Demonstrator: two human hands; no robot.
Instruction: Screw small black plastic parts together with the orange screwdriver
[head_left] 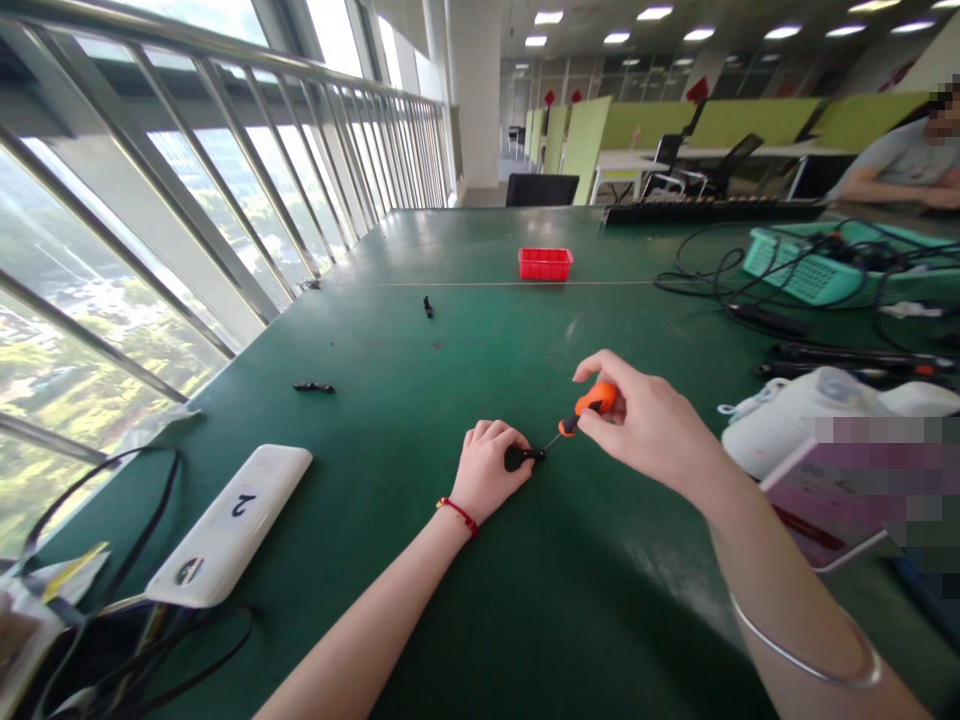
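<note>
On the green table [375, 500], my left hand [489, 466] is closed around a small black part [523, 457], which pokes out past the thumb and fingers; its exact kind is unclear. My right hand [645, 425] grips the orange and black handle of a screwdriver [592, 404]. The screwdriver slants down to the left, and its thin shaft ends at the right end of the black part. Whether the tip sits in a screw is too small to tell. Two more small black pieces, one nearer [313, 387] and one farther off [428, 307], lie to the left.
A red tray [545, 265] stands farther back. At right are a teal basket [806, 268] with cables, white bottles [806, 415] and a pink-and-white box [832, 500]. A white power bank [232, 525] and black cables lie left, beside a metal railing [247, 170]. A person sits at far right.
</note>
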